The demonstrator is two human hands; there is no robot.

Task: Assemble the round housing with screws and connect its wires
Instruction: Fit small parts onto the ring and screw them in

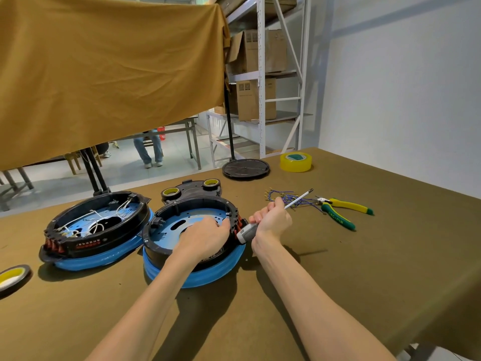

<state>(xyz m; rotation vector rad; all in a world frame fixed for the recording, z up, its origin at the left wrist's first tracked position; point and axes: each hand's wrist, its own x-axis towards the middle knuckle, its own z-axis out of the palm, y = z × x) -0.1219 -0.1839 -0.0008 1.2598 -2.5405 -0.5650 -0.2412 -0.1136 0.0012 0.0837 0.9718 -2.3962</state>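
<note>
Two round housings on the table (338, 269), blue-rimmed, side by side.

Item, near housing (194, 246): directly before me, blue inner plate bare of wires. My left hand (205, 237) reaches inside, fingertips curled at the right inner wall as if seating a small screw; whether anything is pinched there I cannot tell.

Item, screwdriver (270, 220): gripped in my right hand (272, 220) just beside the housing's right edge, tip pointing up and away, not yet on a screw.

Item, far housing (96, 227): to my left, white wires already lying inside.

Item, loose blue wires (289, 199): heaped beyond my right hand, near the pliers (343, 209).

Status, by my estimate: screwing under way on the near housing; wiring not begun.
</note>
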